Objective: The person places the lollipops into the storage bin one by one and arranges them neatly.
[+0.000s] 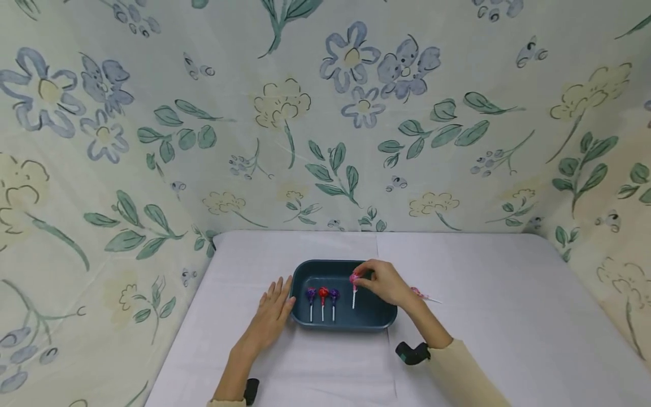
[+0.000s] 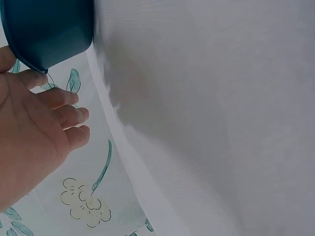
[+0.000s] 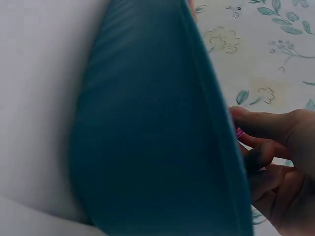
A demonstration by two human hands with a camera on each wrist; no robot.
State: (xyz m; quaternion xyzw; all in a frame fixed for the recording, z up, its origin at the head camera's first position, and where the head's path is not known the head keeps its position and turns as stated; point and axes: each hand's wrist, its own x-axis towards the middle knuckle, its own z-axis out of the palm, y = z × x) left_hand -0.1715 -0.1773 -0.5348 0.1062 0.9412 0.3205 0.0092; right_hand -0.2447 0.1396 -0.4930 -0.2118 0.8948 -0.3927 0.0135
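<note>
A dark teal tray stands on the white-covered table. In its left part a row of lollipops lies side by side: a purple one, a red one and another purple one, white sticks toward the near side. My right hand pinches a pink lollipop by its wrapped head over the tray's right part, stick pointing to the near side. In the right wrist view a bit of pink wrapper shows between thumb and finger. With straight fingers my left hand touches the tray's left side.
Another pink-wrapped lollipop lies on the table just right of the tray, partly behind the right forearm. A white cloth covers the tabletop. Flower-patterned fabric hangs behind and at both sides.
</note>
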